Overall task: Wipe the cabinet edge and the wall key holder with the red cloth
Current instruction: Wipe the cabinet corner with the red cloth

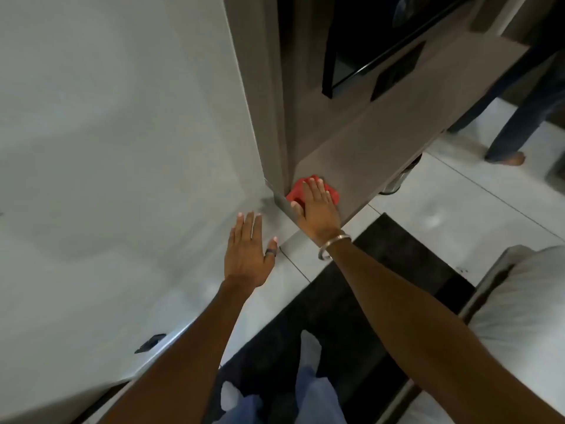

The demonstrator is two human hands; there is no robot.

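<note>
My right hand [316,206] lies flat on the red cloth [296,194], pressing it onto the near corner of the brown cabinet top [376,154], right by the tall cabinet side panel [269,117]. Only the cloth's edges show around my fingers. My left hand [248,249] is spread with fingers apart in front of the white wall [107,133], holding nothing; I cannot tell whether it touches the wall. No key holder is in view.
A black television [367,44] hangs above the cabinet. Another person's legs [513,117] stand at the far right on the white tiled floor. A dark rug [351,295] lies below me, and a bed with white bedding [526,316] is at the right.
</note>
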